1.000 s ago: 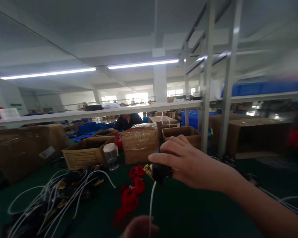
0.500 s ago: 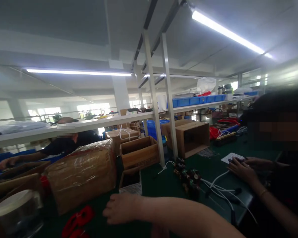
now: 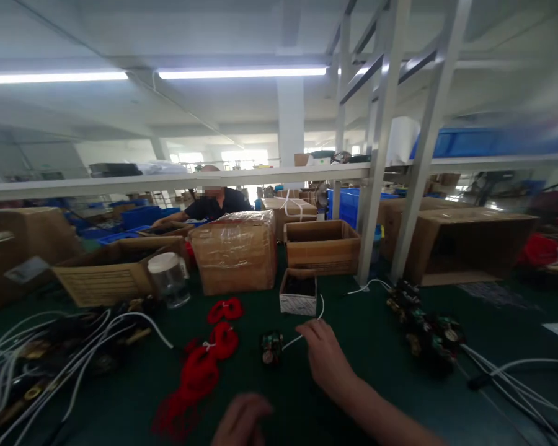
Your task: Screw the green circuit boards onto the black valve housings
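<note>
A small device (image 3: pixel 272 348) with green and dark parts and a round brass-coloured piece lies on the green table. From it a white cable (image 3: pixel 292 342) runs to the right and passes beneath my right hand (image 3: pixel 326 354). The fingers of that hand are loosely stretched over the cable; no firm grip on it shows. My left hand (image 3: pixel 244 420) is at the bottom edge, below the device and apart from it, its fingers smeared by motion. Left of the device lie several red cord bundles (image 3: pixel 199 371). Behind it stands a small open box (image 3: pixel 298 303) with dark contents.
More such devices (image 3: pixel 425 331) with white cables lie at the right. A tangle of cabled parts (image 3: pixel 69 359) fills the left. Behind are a clear jug (image 3: pixel 170 282), a taped carton (image 3: pixel 235 254), open cartons and metal shelf posts (image 3: pixel 385 142). A co-worker (image 3: pixel 227 201) sits beyond.
My view has swung left and down, so the co-worker at the right is out of sight. My left hand now shows. The device and cable have come into view beside my right hand.
</note>
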`<state>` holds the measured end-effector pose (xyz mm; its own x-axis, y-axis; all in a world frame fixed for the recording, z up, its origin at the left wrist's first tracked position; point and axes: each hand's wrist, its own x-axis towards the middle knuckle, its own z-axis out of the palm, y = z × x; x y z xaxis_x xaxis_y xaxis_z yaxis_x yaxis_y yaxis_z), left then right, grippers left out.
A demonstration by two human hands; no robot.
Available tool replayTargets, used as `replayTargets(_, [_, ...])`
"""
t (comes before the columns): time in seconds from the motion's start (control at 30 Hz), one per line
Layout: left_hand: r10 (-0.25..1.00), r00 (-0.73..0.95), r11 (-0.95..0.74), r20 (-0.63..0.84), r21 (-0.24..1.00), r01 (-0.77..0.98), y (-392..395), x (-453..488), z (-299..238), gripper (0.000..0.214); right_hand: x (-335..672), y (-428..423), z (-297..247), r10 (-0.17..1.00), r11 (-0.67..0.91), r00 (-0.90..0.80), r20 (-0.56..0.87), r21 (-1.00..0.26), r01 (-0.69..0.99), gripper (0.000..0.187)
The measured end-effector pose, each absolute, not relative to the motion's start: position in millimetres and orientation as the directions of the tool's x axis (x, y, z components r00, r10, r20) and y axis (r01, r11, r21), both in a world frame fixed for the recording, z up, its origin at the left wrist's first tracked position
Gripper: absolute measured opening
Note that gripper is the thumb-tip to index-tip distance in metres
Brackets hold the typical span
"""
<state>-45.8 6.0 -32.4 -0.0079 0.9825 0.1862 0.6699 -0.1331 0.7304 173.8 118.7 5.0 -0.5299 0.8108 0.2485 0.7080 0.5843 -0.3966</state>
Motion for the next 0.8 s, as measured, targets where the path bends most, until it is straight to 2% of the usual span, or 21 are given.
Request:
replayTargets(0.07, [0.967,-0.086,-0.114,0.238,0.714,0.691,23.4,-60.8,-29.2,0.06,178.8,122.1,-4.2,0.895,0.439,-0.413,0.168,-0.495,0.75,0.051])
replayTargets(0.13, [0.959,-0.116,-0.098,0.26,0.684,0.723,47.1,-65.1,-24.1,0.09,178.4,125.3,-11.2,0.88,0.46,-0.451,0.148,-0.505,0.731,0.047])
replayTargets(0.2, [0.976,-0.082,-0.085,0.204,0.696,0.713,68.8,-61.5,-19.7,0.102,174.9,126.9,-15.4,0.862,0.48,-0.491,0.126,-0.515,0.711,0.042])
replayTargets(0.43, [0.98,-0.083,-0.073,0.179,0.72,0.69,82.9,-31.0,-22.9,0.078,176.7,119.9,-20.9,0.859,0.477,-0.497,0.12,-0.54,0.693,0.021])
replayTargets(0.8, [0.985,-0.06,-0.082,0.16,0.752,0.654,65.1,-15.9,-19.2,0.071,182.0,119.8,-32.3,0.865,0.464,-0.484,0.131,-0.572,0.676,0.02])
